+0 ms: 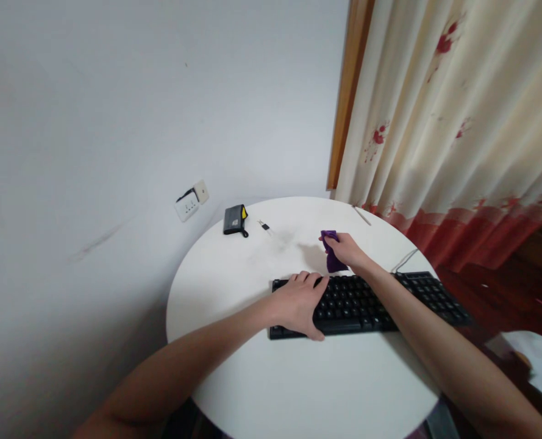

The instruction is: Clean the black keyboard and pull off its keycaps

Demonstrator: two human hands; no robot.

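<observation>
A black keyboard (403, 299) lies across the round white table (298, 390). My left hand (298, 302) rests on the keyboard's left end, fingers curled over its far edge and thumb at the near edge, gripping it. My right hand (346, 250) is just beyond the keyboard's far edge, closed on a crumpled purple cloth (331, 259) that hangs down to the tabletop.
A black pouch with a yellow corner (234, 219) and a small dark clip (264, 226) lie at the table's far side near the wall. A wall socket (191, 201) is to the left. A thin stick (361, 214) lies near the curtain (458, 122). The keyboard's cable (403, 260) runs off right.
</observation>
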